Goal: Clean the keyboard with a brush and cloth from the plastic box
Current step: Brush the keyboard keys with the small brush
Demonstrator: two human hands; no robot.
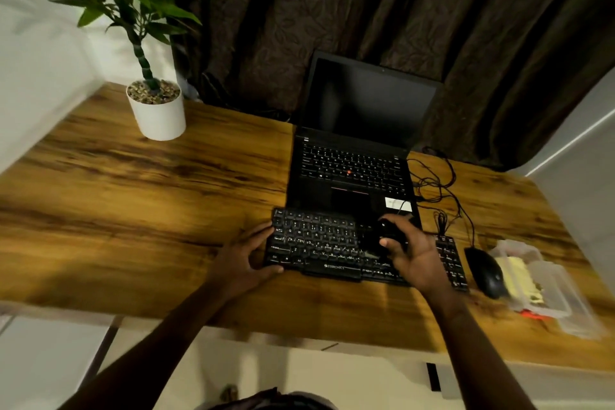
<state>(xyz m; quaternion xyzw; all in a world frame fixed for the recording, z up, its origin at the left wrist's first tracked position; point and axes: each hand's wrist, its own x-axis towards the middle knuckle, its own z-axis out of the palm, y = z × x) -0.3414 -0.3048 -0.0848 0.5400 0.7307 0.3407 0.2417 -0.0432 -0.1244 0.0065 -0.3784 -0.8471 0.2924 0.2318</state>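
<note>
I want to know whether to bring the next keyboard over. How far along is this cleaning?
Midway, it seems. The plastic box lies open by the mouse. The right hand holds a dark, blurred object, probably the brush, over the keyboard, which the left hand steadies. A yellow cloth apparently remains boxed, so wiping is left.

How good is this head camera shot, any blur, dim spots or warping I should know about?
Head view: dim, warm lighting; the keyboard and the dark object in the right hand merge into shadow. Motion blur smears the plastic box and mouse at right. Wide-angle distortion bows the desk edges. The left hand at the keyboard's end is fairly sharp.
</note>
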